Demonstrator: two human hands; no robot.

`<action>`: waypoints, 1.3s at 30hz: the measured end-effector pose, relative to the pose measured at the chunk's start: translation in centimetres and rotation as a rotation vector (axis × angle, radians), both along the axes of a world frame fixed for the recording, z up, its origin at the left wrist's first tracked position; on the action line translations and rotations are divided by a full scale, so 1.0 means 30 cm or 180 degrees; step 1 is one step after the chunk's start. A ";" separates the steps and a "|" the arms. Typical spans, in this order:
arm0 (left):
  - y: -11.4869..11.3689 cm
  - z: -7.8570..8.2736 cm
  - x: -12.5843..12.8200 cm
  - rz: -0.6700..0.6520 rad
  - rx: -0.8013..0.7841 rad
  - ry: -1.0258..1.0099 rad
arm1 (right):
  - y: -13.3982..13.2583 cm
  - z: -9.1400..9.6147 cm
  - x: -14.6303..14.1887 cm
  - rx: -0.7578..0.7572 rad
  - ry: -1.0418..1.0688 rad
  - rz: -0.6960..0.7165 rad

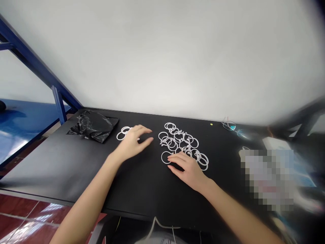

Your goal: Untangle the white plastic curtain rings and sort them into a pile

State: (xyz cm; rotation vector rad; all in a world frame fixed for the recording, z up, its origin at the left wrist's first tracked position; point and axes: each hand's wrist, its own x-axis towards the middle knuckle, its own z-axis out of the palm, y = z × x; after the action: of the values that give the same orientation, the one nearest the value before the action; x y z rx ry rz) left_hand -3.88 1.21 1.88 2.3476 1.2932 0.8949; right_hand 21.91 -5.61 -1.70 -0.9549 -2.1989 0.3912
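Several white plastic rings lie scattered in a loose pile on the black table. My right hand rests flat at the pile's near edge, fingers stretched toward one ring. My left hand hovers to the left of the pile with fingers spread and nothing in them. Just behind it lies a small group of white rings, partly covered by the hand.
A crumpled black plastic bag lies at the table's back left. A small clear ring-shaped object sits at the back right. A blue metal frame stands beyond the left edge. A white wall runs behind the table.
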 end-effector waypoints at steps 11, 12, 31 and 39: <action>-0.099 -0.065 0.180 -0.1036 -0.1248 -0.0481 | -0.017 0.003 -0.007 0.0131 0.0226 0.0318; -0.097 -0.062 0.179 -0.1001 -0.1353 -0.0635 | -0.018 0.006 -0.006 0.0212 0.0350 0.0237; -0.173 -0.081 0.239 -0.1113 0.0115 -0.0750 | -0.051 0.016 -0.044 0.0073 0.1413 0.0092; -0.168 -0.099 0.235 -0.1217 0.0789 -0.0829 | -0.064 0.035 -0.047 -0.0301 0.1592 0.0358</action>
State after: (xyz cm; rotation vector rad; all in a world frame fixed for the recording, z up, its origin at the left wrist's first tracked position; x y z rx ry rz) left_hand 3.16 -3.84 -1.08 2.4362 0.6339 1.2319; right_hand 20.49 -7.54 -0.64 -0.6895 -1.7898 0.7092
